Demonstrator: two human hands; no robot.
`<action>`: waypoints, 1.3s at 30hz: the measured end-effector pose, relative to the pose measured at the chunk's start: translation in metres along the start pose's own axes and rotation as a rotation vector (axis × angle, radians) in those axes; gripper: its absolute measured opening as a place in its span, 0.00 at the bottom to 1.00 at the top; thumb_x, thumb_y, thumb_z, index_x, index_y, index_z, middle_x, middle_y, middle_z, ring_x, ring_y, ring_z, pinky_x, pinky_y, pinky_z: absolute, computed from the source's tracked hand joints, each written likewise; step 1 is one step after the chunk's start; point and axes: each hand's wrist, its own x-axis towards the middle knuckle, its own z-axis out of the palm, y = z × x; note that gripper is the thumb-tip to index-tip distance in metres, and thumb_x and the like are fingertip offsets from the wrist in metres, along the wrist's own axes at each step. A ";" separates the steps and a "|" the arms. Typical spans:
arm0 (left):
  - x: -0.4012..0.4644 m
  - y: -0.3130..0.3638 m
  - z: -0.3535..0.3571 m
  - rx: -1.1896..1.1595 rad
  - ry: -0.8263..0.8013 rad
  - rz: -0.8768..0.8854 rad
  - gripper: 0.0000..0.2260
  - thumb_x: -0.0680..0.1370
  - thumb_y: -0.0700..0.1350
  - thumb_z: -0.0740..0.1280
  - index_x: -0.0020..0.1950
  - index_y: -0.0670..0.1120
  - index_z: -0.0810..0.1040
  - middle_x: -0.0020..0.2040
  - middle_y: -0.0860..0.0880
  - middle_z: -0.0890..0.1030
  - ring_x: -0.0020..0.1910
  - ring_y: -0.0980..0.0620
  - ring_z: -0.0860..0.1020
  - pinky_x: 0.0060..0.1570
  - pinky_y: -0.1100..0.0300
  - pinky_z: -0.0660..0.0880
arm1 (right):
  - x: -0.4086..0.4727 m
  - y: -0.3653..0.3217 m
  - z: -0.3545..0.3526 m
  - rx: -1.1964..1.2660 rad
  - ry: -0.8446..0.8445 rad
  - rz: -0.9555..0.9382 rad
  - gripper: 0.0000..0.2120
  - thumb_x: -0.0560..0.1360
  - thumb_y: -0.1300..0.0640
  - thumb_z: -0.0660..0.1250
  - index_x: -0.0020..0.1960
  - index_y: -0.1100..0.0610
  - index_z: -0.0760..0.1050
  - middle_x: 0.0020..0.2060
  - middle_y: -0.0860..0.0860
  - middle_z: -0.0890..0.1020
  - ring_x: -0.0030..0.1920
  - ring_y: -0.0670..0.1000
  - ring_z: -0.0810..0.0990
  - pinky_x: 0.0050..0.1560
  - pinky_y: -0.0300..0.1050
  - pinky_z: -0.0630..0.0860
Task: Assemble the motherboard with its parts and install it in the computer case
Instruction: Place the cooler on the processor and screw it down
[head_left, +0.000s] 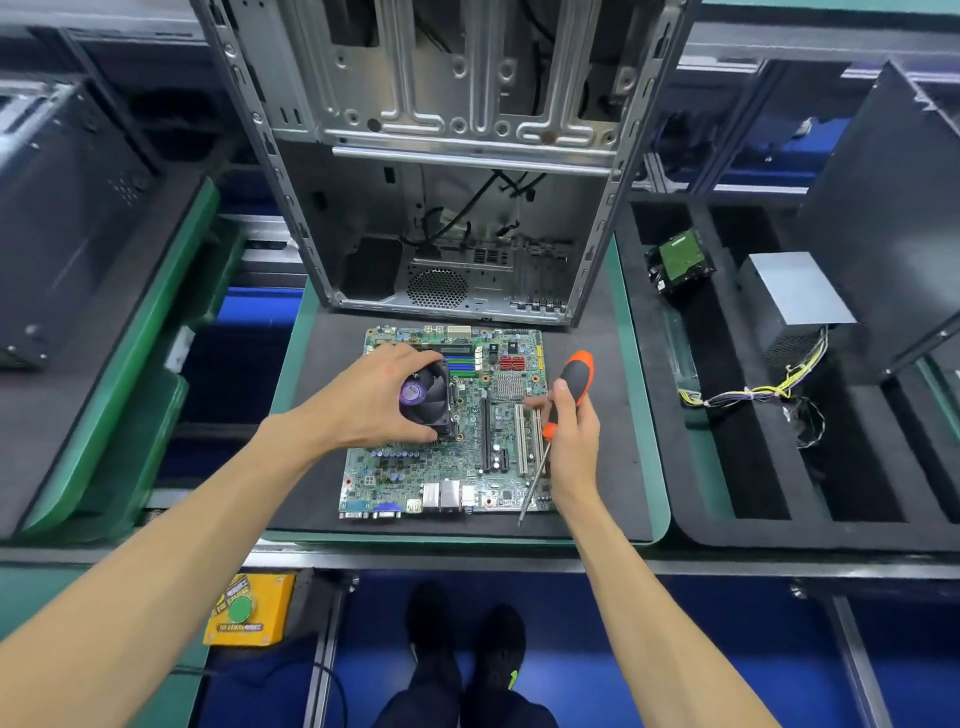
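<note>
Black foam mat (322, 374) bears green motherboard (447, 457), left hand (374, 400) gripping round fan (428, 395).

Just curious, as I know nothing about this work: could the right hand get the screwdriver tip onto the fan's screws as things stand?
Probably not yet: the right hand holds the screwdriver tip-down beside the fan, which the left hand covers.

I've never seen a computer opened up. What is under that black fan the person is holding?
The fan, gripped by the left hand, sits on the green motherboard, which lies on a dark mat. Metal fins show at its lower edge. Whatever lies directly beneath is covered.
</note>
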 end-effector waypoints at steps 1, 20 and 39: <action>-0.001 0.000 0.001 0.007 0.003 -0.002 0.40 0.65 0.58 0.80 0.73 0.47 0.70 0.61 0.50 0.76 0.60 0.50 0.71 0.64 0.52 0.70 | 0.000 0.001 0.000 0.002 0.003 -0.001 0.14 0.81 0.44 0.61 0.51 0.54 0.74 0.40 0.44 0.86 0.39 0.38 0.77 0.40 0.26 0.71; 0.000 0.001 0.007 0.039 0.015 0.031 0.41 0.66 0.56 0.80 0.75 0.47 0.68 0.65 0.51 0.74 0.63 0.50 0.70 0.66 0.52 0.68 | -0.003 0.002 0.002 0.007 0.021 -0.011 0.10 0.84 0.50 0.60 0.50 0.54 0.74 0.37 0.43 0.84 0.36 0.36 0.75 0.37 0.25 0.71; 0.012 0.000 0.003 0.146 -0.067 0.029 0.45 0.65 0.59 0.78 0.77 0.46 0.66 0.65 0.50 0.73 0.65 0.49 0.69 0.67 0.49 0.67 | -0.004 0.001 0.003 0.017 0.021 -0.022 0.11 0.85 0.50 0.60 0.50 0.55 0.75 0.39 0.43 0.83 0.36 0.39 0.74 0.40 0.26 0.72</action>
